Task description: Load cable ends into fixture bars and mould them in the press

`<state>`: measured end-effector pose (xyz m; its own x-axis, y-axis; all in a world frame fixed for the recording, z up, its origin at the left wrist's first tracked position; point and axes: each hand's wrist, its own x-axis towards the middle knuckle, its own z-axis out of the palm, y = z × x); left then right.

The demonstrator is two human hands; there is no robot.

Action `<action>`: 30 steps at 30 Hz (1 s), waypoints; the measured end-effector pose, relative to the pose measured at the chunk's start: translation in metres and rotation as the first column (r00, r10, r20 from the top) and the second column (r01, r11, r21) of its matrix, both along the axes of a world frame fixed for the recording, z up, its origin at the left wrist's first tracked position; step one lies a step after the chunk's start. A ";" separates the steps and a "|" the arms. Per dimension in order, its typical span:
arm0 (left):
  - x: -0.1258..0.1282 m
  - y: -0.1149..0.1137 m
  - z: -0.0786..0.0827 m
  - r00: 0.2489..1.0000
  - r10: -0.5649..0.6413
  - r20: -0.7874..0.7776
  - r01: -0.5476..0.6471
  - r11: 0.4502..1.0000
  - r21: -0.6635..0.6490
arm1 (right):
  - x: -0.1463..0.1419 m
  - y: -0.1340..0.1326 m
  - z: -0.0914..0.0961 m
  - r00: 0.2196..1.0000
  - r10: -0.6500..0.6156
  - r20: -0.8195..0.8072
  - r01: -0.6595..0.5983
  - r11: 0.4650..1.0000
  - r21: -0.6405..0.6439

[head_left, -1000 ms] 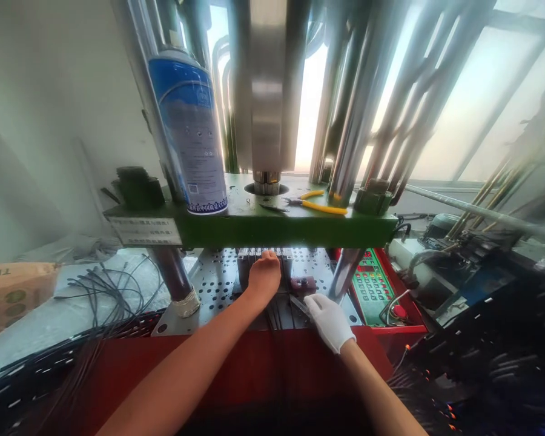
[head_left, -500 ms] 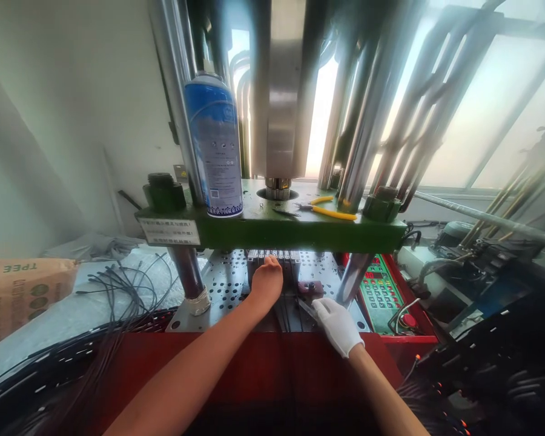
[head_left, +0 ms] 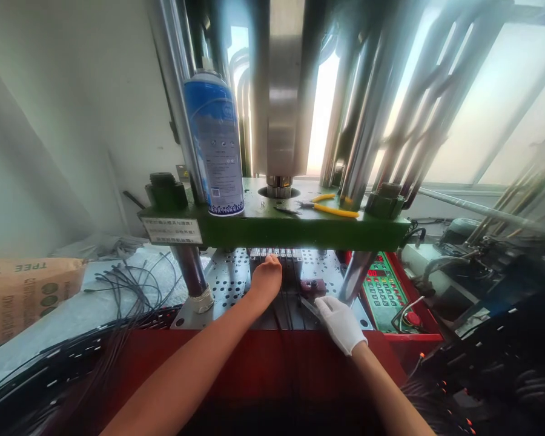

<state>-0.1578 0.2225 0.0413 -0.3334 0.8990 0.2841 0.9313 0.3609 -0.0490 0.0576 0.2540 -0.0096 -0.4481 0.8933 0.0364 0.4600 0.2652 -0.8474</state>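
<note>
My bare left hand (head_left: pixel 267 281) is at the front of a metal mould block (head_left: pixel 295 259) under the press's green plate. Its fingers are curled closed; what they grip is hidden. Thin black cables (head_left: pixel 287 303) run from the mould's front, to the right of this hand, down over the red edge. Lower right, my right hand (head_left: pixel 343 324) wears a white glove. Its fingers are closed on a thin, flat metal tool (head_left: pixel 309 307), whose far end points left towards the cables. A dark red block with a bolt (head_left: pixel 313 286) sits just beyond that hand.
The green plate (head_left: pixel 272 233) crosses above my hands, carrying a blue spray can (head_left: pixel 215 145) and yellow-handled pliers (head_left: pixel 331 209). Steel columns (head_left: pixel 191 272) flank the work. A control panel (head_left: pixel 385 293) stands right. Loose black cables (head_left: pixel 131 290) lie left, near a brown sack (head_left: pixel 31 297).
The view has shifted slightly. Both hands stay almost in place, the left closed at the mould and the right still holding the metal tool.
</note>
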 end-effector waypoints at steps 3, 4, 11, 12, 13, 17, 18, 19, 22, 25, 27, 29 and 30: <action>-0.002 0.001 0.001 1.000 -0.006 0.000 0.006 1.000 0.000 | 0.000 -0.001 0.000 1.000 0.000 0.003 0.000 1.000 0.002; -0.002 0.002 0.003 1.000 -0.005 0.001 0.005 1.000 0.002 | 0.000 -0.001 0.000 1.000 -0.002 0.004 0.002 1.000 0.003; -0.006 -0.007 0.006 1.000 0.027 -0.013 -0.027 0.999 0.043 | 0.000 0.000 -0.002 1.000 -0.002 0.004 0.002 1.000 0.003; -0.006 -0.008 0.005 0.999 0.034 -0.013 -0.034 0.999 0.041 | 0.000 0.000 -0.002 1.000 -0.003 0.003 0.003 1.000 0.003; -0.007 -0.009 0.004 0.999 0.037 -0.012 -0.037 0.999 0.037 | 0.000 0.001 -0.002 1.000 -0.003 0.000 0.003 1.000 0.005; -0.010 -0.006 0.001 0.999 0.036 -0.008 -0.036 0.999 0.019 | 0.000 0.001 -0.003 1.000 -0.001 -0.007 0.001 1.000 0.009; -0.011 -0.004 0.001 0.999 0.035 -0.007 -0.035 0.999 0.016 | 0.000 0.002 -0.003 1.000 -0.001 -0.007 0.001 1.000 0.010; -0.012 -0.004 0.002 0.999 0.034 -0.006 -0.034 0.999 0.014 | 0.000 0.002 -0.003 1.000 -0.002 -0.007 0.002 1.000 0.010; -0.016 -0.005 0.004 0.999 0.034 -0.005 -0.034 0.999 0.014 | 0.001 0.001 -0.003 1.000 -0.002 -0.006 0.002 1.000 0.009; -0.020 -0.010 0.005 0.998 0.056 -0.009 -0.056 0.998 0.020 | 0.001 0.000 -0.002 1.000 -0.003 -0.006 0.003 1.000 0.001; -0.023 -0.013 0.005 0.998 0.069 -0.010 -0.069 0.997 0.018 | 0.001 -0.001 0.000 1.000 -0.006 -0.006 0.006 1.000 -0.006; -0.025 -0.014 0.004 0.997 0.075 -0.006 -0.075 0.997 0.013 | 0.002 -0.002 0.002 1.000 -0.009 -0.009 0.009 1.000 -0.013; -0.026 -0.014 0.004 0.997 0.076 -0.003 -0.076 0.997 0.010 | 0.002 -0.003 0.003 1.000 -0.011 -0.011 0.011 1.000 -0.016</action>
